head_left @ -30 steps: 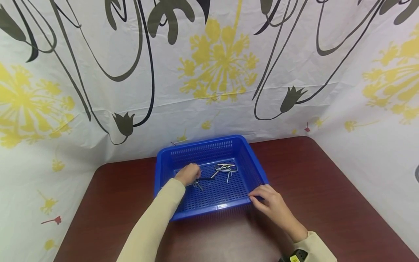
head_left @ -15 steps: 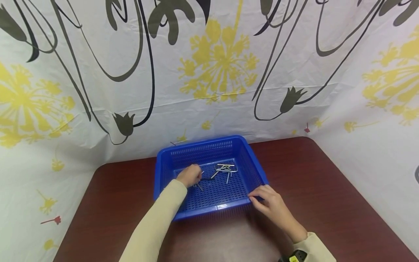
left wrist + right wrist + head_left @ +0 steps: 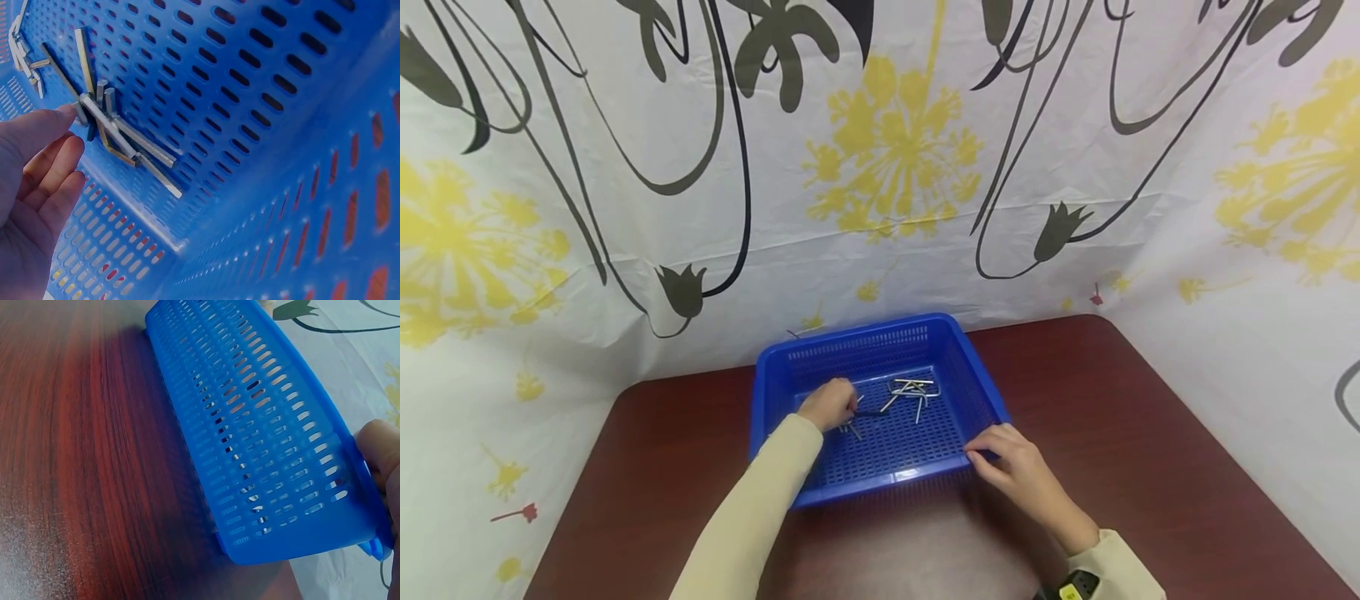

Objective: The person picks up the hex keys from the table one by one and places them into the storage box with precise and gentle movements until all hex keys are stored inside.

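Observation:
A blue plastic basket with slotted walls holds L-shaped hex keys in two loose groups. My left hand reaches down into its left half. In the left wrist view, thumb and fingertips pinch the short arm of a silver hex key that lies across a pile of others. A brass-toned hex key and a dark hex key overlap in that pile. The second group of hex keys lies toward the basket's right side. My right hand grips the rim at the near right corner.
The basket rests on a dark red wooden table, close to its far edge. Behind and at both sides hangs a white cloth printed with yellow and grey plants.
My left hand has shifted slightly among the hex keys in the left pile. The head view has turned a little. My right hand keeps its grip on the rim.

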### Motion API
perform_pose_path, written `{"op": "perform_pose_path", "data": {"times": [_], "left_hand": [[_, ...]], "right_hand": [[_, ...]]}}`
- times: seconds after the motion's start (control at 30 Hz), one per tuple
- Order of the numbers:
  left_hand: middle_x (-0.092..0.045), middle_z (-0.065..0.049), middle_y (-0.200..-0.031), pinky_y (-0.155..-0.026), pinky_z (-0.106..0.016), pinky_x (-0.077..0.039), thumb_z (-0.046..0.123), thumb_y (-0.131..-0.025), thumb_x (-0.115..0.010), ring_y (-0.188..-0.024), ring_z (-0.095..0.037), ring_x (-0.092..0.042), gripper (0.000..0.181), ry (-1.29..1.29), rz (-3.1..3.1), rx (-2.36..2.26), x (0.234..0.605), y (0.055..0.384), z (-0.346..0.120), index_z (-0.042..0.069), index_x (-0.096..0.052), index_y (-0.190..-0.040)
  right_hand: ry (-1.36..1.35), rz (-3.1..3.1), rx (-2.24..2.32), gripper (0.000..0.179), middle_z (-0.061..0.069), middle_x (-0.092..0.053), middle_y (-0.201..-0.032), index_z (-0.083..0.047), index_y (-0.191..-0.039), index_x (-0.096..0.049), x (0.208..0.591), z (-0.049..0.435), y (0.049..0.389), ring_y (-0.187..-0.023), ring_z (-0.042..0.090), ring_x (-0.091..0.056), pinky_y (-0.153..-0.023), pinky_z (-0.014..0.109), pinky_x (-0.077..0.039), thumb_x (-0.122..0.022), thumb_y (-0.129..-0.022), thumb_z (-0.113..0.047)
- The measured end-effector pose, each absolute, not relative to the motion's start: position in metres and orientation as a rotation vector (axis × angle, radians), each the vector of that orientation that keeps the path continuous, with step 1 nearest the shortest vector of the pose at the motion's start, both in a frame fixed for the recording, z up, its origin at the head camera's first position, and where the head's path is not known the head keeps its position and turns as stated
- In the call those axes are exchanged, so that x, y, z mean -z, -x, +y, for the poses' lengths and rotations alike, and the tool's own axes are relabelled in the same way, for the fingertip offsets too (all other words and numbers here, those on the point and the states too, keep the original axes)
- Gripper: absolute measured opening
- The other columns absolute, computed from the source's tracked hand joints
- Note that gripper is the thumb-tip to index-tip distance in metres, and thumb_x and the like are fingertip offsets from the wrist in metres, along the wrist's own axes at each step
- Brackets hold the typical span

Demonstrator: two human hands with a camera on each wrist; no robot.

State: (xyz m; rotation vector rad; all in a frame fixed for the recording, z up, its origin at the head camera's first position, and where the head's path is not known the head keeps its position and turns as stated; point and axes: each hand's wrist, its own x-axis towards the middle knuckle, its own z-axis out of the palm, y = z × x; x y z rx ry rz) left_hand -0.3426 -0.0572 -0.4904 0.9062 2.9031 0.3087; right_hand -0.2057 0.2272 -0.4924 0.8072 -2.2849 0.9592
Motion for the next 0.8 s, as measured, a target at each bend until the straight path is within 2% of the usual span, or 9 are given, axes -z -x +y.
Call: {"op": "perform_pose_path", "data": {"times": [0.17, 0.33, 0.47, 0.6, 0.8], "left_hand": [[-0.059, -0.001, -0.075, -0.068, -0.03, -0.05, 0.003, -0.077, -0.07, -0.072, -0.015, -0.056, 0.006, -0.926, 2.927, -0.314, 0.486, 0.347, -0.058, 0.006, -0.068, -0.072], [-0.061, -0.002, -0.078, -0.069, -0.029, -0.05, 0.007, -0.076, -0.072, -0.076, -0.017, -0.059, 0.003, -0.926, 2.95, -0.29, 0.485, 0.35, -0.065, 0.006, -0.069, -0.077], [-0.063, -0.002, -0.079, -0.069, -0.028, -0.05, 0.009, -0.076, -0.073, -0.076, -0.017, -0.06, 0.004, -0.94, 2.966, -0.255, 0.484, 0.352, -0.069, 0.009, -0.069, -0.078], [-0.062, -0.001, -0.08, -0.071, -0.029, -0.05, 0.011, -0.077, -0.073, -0.078, -0.017, -0.059, 0.005, -0.965, 2.962, -0.226, 0.48, 0.351, -0.067, 0.009, -0.068, -0.078], [-0.062, -0.002, -0.082, -0.073, -0.029, -0.05, 0.011, -0.078, -0.071, -0.08, -0.019, -0.059, 0.006, -1.065, 2.938, -0.193, 0.466, 0.346, -0.063, 0.008, -0.068, -0.082]], "right_hand": [[-0.831, -2.241, -0.913, 0.019, -0.01, -0.061, -0.08, -0.012, -0.081, -0.068, 0.491, 0.226, 0.211, -0.076, 0.01, -0.053, -0.063, 0.014, -0.041, -0.072, -0.069, 0.003], [-0.862, -2.303, -0.922, 0.018, -0.01, -0.061, -0.081, -0.013, -0.081, -0.067, 0.489, 0.225, 0.218, -0.077, 0.008, -0.054, -0.067, 0.012, -0.042, -0.072, -0.071, 0.001], [-0.92, -2.335, -0.905, 0.014, -0.009, -0.062, -0.079, -0.009, -0.081, -0.068, 0.488, 0.224, 0.225, -0.076, 0.009, -0.055, -0.066, 0.018, -0.046, -0.072, -0.072, 0.0], [-0.937, -2.488, -0.872, 0.006, -0.009, -0.062, -0.081, -0.008, -0.083, -0.069, 0.482, 0.227, 0.228, -0.077, 0.009, -0.056, -0.067, 0.027, -0.049, -0.07, -0.078, -0.005], [-0.972, -2.754, -0.832, 0.006, -0.01, -0.062, -0.082, -0.01, -0.085, -0.07, 0.464, 0.236, 0.239, -0.078, 0.009, -0.058, -0.07, 0.029, -0.05, -0.065, -0.084, -0.014]]}}
